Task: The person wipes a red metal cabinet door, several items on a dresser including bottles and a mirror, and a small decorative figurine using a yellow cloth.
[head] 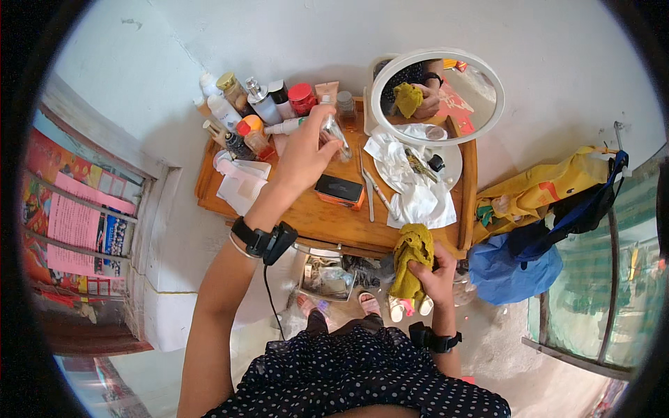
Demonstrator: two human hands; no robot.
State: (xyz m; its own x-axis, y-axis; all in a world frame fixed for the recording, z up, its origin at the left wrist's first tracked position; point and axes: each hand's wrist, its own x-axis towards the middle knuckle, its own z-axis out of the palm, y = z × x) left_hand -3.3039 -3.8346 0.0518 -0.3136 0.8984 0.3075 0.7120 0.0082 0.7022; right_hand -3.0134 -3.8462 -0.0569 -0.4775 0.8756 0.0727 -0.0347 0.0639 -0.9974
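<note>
My left hand (306, 154) reaches over the wooden table (308, 224) and grips a small clear bottle (337, 141) between thumb and fingers. The back of the hand hides part of that bottle. Bunched in my right hand (438, 274) is a mustard-yellow cloth (412, 261), held at the table's front edge. A black-topped orange box (339, 192) lies below my left hand. Bottles and jars crowd the back left, among them a red-lidded jar (301, 99) and a gold-capped jar (233, 94).
An oval mirror (439, 94) rises at the back right, over a white plate (456, 162) covered with crumpled tissue (384, 151). Beside it lie slim sticks (370, 193). An open container (326, 277) of small items sits below the table. Bags (543, 193) hang at right.
</note>
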